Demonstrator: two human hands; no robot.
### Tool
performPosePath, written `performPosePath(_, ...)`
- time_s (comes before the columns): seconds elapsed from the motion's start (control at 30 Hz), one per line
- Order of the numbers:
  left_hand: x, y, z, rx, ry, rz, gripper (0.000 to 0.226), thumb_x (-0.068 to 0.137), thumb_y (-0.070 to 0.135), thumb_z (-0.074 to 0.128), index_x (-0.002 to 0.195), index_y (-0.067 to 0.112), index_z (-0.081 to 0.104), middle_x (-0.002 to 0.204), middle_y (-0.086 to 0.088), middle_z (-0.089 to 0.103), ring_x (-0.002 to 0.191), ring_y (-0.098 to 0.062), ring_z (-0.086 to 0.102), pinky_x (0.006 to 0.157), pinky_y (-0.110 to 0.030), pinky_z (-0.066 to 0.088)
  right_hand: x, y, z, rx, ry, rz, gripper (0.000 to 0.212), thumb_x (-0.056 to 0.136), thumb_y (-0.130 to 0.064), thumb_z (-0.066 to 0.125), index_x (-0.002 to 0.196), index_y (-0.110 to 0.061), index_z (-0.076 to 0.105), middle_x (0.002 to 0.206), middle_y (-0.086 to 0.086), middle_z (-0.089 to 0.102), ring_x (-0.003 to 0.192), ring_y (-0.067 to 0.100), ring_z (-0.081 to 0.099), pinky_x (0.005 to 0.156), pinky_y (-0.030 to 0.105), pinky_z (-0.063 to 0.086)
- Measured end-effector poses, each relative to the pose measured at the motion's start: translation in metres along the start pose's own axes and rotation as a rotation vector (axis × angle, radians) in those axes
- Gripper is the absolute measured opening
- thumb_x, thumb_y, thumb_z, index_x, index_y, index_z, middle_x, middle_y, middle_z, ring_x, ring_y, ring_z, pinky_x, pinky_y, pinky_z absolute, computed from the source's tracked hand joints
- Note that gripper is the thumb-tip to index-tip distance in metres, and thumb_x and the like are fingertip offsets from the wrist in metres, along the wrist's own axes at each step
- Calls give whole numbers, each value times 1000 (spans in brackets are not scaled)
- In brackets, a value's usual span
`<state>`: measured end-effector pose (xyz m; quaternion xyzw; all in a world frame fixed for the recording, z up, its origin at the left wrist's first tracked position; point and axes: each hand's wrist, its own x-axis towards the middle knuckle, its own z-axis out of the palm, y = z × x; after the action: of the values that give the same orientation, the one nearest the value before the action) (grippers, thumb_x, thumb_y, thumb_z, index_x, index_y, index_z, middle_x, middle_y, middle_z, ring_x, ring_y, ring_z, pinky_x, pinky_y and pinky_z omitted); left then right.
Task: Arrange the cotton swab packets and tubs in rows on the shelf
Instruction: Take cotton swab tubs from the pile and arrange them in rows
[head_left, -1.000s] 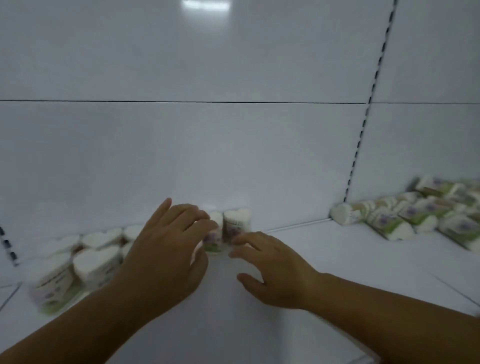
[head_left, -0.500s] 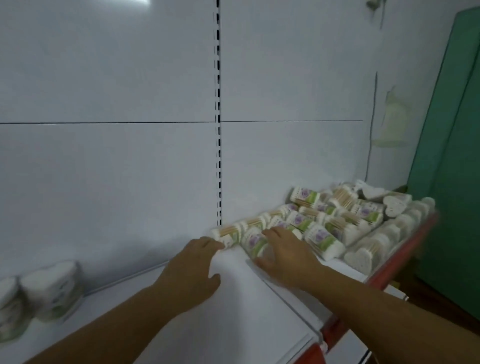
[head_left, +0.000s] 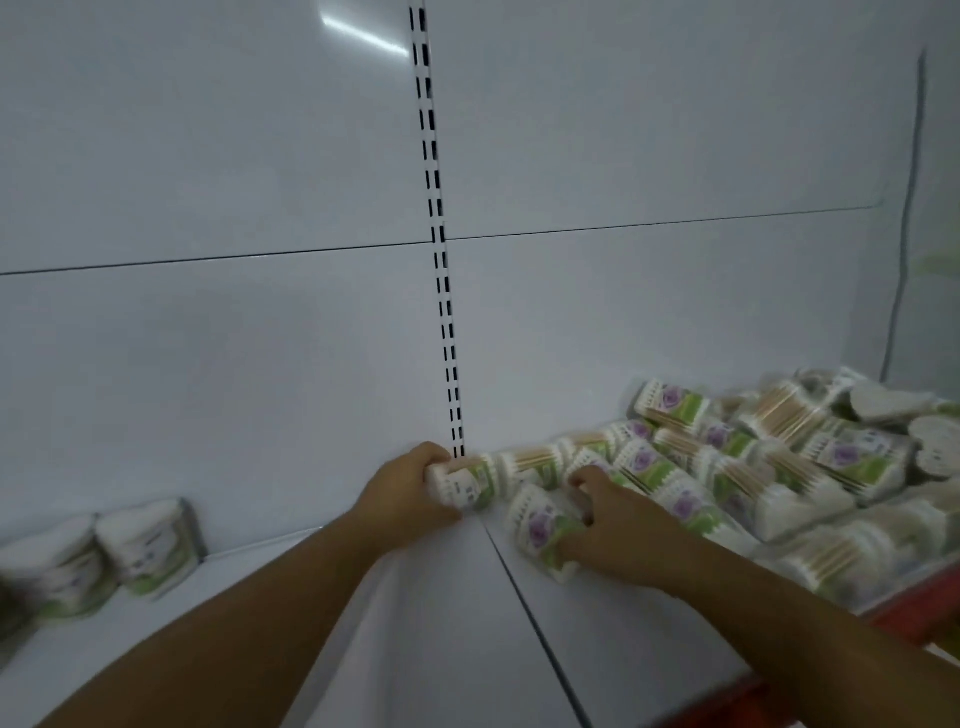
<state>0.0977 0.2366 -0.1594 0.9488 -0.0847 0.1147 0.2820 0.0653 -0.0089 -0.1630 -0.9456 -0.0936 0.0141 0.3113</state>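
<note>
Clamped in the left grip (head_left: 406, 498): one swab packet (head_left: 470, 480) at the shelf's (head_left: 441, 649) back edge, long axis pointing right toward the pile (head_left: 779, 467). Clamped in the right grip (head_left: 618, 530), nearer that pile: a second packet (head_left: 537, 525).

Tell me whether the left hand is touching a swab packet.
Touching: the head view shows the left hand curled round the packet at its white end.

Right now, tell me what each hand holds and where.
The left hand grips a cotton swab packet by its left end; the right hand grips a second packet along its right side.
</note>
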Motion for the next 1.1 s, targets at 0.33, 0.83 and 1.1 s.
performPosePath(0.33,-53,-34,-144,235,-4,-165,49,69,26,76,109,36,49,100,12,58,86,-8,57,66,-14,41,18,-53,37,564,-172,-209,78,57,-10,90,114,-31,41,103,3,61,84,20,66,63,35,59)
performPosePath(0.83,-77,-101,-144,741,39,0,38,89,46,55,114,18,61,117,-1,58,111,-19,49,87,-29,40,-18,-137,90,354,-166,-395,74,59,-40,86,112,-51,35,102,-10,61,77,5,68,71,29,58)
performPosePath(1.1,-86,-86,-140,432,241,184,34,92,43,55,117,21,64,120,5,60,108,-11,49,89,-23,37,-37,-143,94,325,-63,-364,75,57,-51,82,113,-55,33,98,-16,58,81,-4,63,64,11,49)
